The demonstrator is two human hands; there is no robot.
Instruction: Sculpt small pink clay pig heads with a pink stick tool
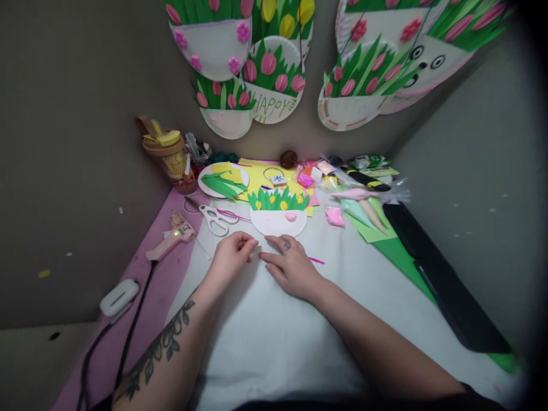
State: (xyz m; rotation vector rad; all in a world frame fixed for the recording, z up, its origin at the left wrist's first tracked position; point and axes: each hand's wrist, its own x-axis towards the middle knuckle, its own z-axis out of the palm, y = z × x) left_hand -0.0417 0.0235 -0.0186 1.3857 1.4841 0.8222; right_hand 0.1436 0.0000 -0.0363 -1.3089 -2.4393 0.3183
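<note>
A white paper-plate craft (278, 221) with green paper grass, yellow flowers and a pink blob lies in the middle of the table. Just below its lower left edge, my left hand (234, 254) is pinched closed; what its fingertips hold is too small to name. My right hand (291, 265) has its fingers spread, one fingertip at the plate's lower edge, and nothing shows in its grasp. A thin magenta stick (317, 260) pokes out beside my right hand. White-handled scissors (216, 220) lie left of the plate.
A pink glue gun (173, 237) and white case (120, 297) are on the left. Behind stand a cup (166, 154) and a plate with green strips (223, 181). Clay packets (335, 216), piping bags (366, 208) and a long black object (445, 279) are right. Flower crafts (226, 123) hang above.
</note>
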